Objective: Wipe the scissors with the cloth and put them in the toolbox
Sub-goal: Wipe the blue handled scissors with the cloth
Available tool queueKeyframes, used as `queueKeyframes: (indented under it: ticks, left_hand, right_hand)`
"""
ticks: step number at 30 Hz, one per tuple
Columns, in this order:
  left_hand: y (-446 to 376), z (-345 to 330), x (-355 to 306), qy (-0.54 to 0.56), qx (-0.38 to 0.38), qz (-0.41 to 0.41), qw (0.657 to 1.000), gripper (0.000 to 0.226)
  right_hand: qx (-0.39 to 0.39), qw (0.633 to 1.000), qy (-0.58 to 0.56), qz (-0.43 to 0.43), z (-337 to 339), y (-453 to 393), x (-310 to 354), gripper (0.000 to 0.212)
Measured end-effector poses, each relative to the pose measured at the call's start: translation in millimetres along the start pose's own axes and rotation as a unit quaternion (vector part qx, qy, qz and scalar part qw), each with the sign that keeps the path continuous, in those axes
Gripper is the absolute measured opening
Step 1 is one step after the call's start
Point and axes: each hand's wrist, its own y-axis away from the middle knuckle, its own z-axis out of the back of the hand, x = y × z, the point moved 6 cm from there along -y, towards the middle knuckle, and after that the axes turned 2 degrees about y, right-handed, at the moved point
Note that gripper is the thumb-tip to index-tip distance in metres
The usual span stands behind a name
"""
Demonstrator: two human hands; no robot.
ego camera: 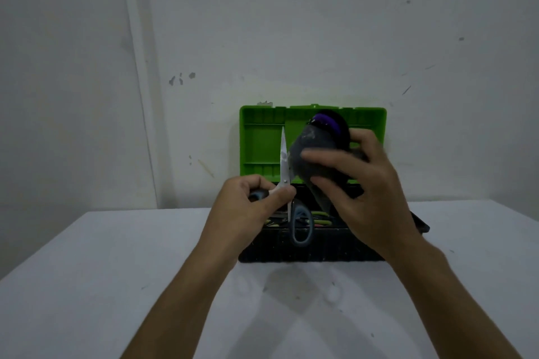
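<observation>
White table (116,285) (scuffed, speckled) under open toolbox (309,251), against wall.

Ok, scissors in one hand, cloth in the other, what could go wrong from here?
1. The scissors point blade-up with the edge bare, close to the right hand gripping the cloth; a slip could nick its fingers.
2. The left hand pinches them near the pivot only, so they might twist and drop into the open toolbox unwiped.
</observation>
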Motion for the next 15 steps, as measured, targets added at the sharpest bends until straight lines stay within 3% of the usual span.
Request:
queueKeyframes:
  ticks: [2,5,11,15]
  left_hand:
    - [-1.4,4.2,-1.4,-0.02,-0.003,-0.01,1.0,0.03]
    - [-0.5,12.1,-5.5,-0.065,0.01,-0.023,0.998,0.035]
    - [0.1,20.9,2.9,-0.142,0.042,0.021,0.989,0.034]
    - [-2.4,18.4,8.9,-0.202,0.012,0.02,0.979,0.039]
  right_hand:
    - [0.027,0.999,-0.004,0.031,-7.9,1.9,5.0,0.03]
    - [0.007,0.999,0.006,0.039,-11.5,2.5,5.3,0.025]
    - [-0.03,0.996,0.059,-0.052,2.1,2.5,-19.3,0.03]
    - [0.049,0.999,0.007,0.011,-14.9,6.2,2.2,0.044]
